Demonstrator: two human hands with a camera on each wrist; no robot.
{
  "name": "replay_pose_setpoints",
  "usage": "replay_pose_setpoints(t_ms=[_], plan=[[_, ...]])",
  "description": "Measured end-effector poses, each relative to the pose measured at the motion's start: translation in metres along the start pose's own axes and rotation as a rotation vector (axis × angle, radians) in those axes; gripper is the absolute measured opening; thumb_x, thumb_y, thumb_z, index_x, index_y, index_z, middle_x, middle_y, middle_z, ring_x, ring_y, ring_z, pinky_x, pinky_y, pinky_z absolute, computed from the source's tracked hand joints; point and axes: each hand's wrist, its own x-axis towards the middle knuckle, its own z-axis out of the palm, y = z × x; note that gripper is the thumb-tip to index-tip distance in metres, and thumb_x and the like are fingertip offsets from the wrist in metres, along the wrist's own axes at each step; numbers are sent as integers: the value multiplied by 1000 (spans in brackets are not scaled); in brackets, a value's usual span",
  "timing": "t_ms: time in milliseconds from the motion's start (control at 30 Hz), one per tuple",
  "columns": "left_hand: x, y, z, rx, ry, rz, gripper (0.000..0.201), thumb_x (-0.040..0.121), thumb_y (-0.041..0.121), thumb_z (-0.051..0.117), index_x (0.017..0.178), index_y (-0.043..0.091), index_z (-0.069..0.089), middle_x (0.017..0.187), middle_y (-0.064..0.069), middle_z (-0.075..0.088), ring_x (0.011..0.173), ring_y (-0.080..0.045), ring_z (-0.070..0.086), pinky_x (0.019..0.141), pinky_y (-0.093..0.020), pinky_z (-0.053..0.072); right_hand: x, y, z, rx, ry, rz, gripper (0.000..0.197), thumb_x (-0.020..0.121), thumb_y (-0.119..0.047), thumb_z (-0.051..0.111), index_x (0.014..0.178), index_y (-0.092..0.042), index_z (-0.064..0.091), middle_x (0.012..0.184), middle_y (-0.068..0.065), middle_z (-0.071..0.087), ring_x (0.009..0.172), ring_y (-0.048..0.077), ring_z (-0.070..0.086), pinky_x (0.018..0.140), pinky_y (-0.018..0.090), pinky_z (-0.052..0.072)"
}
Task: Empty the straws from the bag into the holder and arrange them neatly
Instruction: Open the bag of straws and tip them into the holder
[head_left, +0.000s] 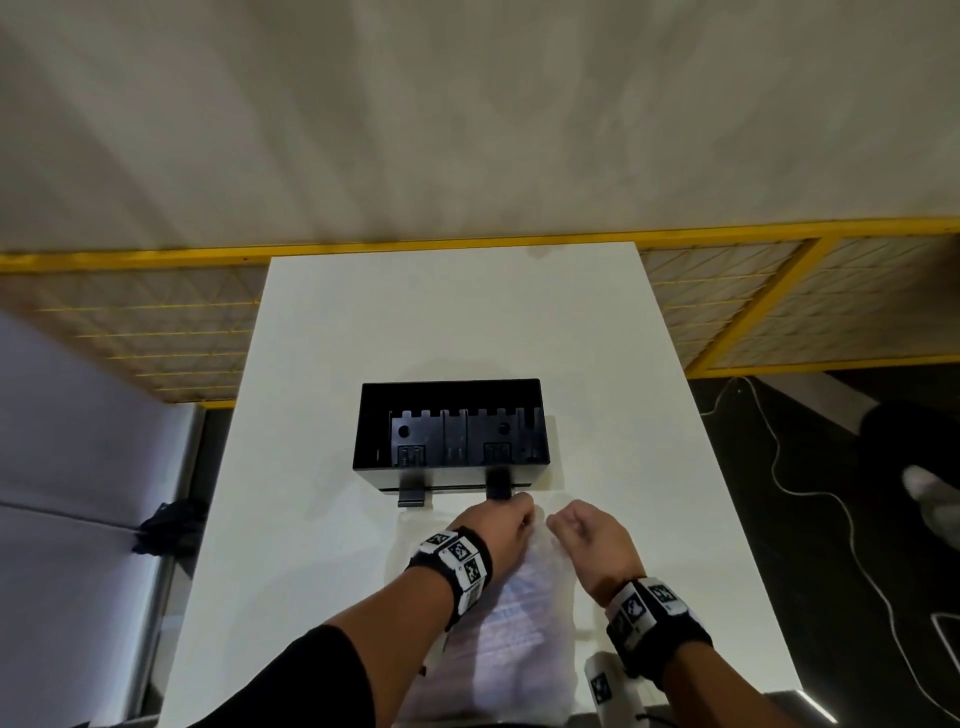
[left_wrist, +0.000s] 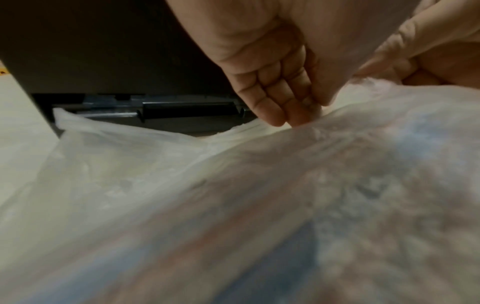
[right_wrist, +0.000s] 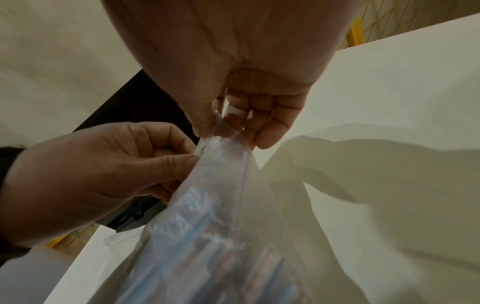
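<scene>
A translucent plastic bag (head_left: 511, 639) of straws lies on the white table (head_left: 322, 519), its mouth toward the black holder (head_left: 451, 425). Blue and red straws (right_wrist: 207, 236) show dimly through the plastic. My left hand (head_left: 506, 519) pinches the bag's top edge just in front of the holder, fingers curled. My right hand (head_left: 576, 522) pinches the same edge a little to the right; the right wrist view shows its thumb and fingers (right_wrist: 262, 121) gripping a gathered bit of plastic (right_wrist: 221, 137). The holder stands open at the top, and no straws show inside it.
Two clips (head_left: 413, 491) stick out of the holder's front. A white cylinder with a marker (head_left: 605, 686) lies by my right wrist. A yellow mesh fence (head_left: 779, 301) runs behind the table. A white cable (head_left: 810, 493) trails on the dark floor at right.
</scene>
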Motion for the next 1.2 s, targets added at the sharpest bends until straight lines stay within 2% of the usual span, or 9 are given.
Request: replay_pose_setpoints(t_ms=[200, 367, 467, 567, 767, 867, 967, 1133, 1200], plan=[[-4, 0, 2, -18, 22, 15, 19, 94, 21, 46, 93, 38, 36, 78, 4, 59, 70, -20, 59, 59, -31, 47, -6, -4, 0, 50, -19, -41, 16, 99, -22, 61, 92, -34, 67, 79, 9, 69, 74, 29, 66, 70, 41, 56], [-15, -2, 7, -66, 35, 88, 23, 94, 40, 44, 115, 42, 52, 113, 9, 59, 96, -13, 59, 85, -30, 52, -11, -8, -5, 82, -62, -53, 24, 98, -11, 60, 89, -32, 68, 74, 9, 65, 64, 24, 57, 65, 36, 49], [-18, -1, 14, -21, -7, 57, 32, 86, 59, 49, 110, 38, 53, 106, 10, 55, 90, -11, 58, 83, -33, 53, -14, -9, -6, 99, -91, -57, 23, 96, -8, 60, 88, -27, 68, 74, 9, 66, 67, 24, 58, 68, 36, 49], [-18, 0, 16, -11, 8, 6, 25, 89, 48, 57, 105, 29, 50, 104, 5, 54, 88, -16, 57, 83, -36, 53, -16, -11, -6, 130, -102, -44, 18, 96, -7, 60, 91, -22, 68, 85, 8, 73, 85, 30, 68, 81, 40, 54], [-21, -2, 15, -114, 109, -63, 13, 92, 35, 55, 102, 34, 45, 96, 8, 58, 81, -12, 59, 73, -31, 50, -18, -10, -6, 145, -94, -75, 18, 98, -9, 59, 92, -25, 65, 86, 7, 72, 75, 17, 63, 78, 39, 52], [-23, -7, 14, -86, 140, -19, 9, 98, 31, 52, 106, 30, 54, 105, 8, 57, 90, -12, 58, 85, -31, 52, -17, -9, -10, 163, -87, -43, 16, 101, -10, 56, 95, -22, 65, 91, 9, 72, 85, 29, 67, 83, 47, 54], [-25, -8, 13, -67, 122, 67, 15, 101, 33, 50, 103, 26, 62, 104, 9, 53, 93, -13, 57, 91, -32, 51, -18, -10, -13, 139, -107, -59, 15, 102, -10, 54, 96, -20, 62, 94, 15, 70, 82, 25, 62, 85, 51, 53], [-28, 4, 4, -85, 117, 119, 14, 102, 33, 43, 92, 28, 52, 93, 8, 59, 84, -14, 56, 81, -37, 52, -23, -22, -13, 118, -231, -127, 21, 98, -26, 67, 116, -29, 58, 104, 0, 70, 95, 12, 67, 90, 31, 52], [-29, 4, -2, -28, 126, 130, 17, 103, 36, 43, 89, 27, 49, 88, 5, 60, 81, -17, 56, 77, -37, 51, -22, -29, -13, 82, -269, -143, 24, 100, -26, 65, 123, -28, 57, 100, 10, 70, 86, 13, 66, 86, 31, 52]])
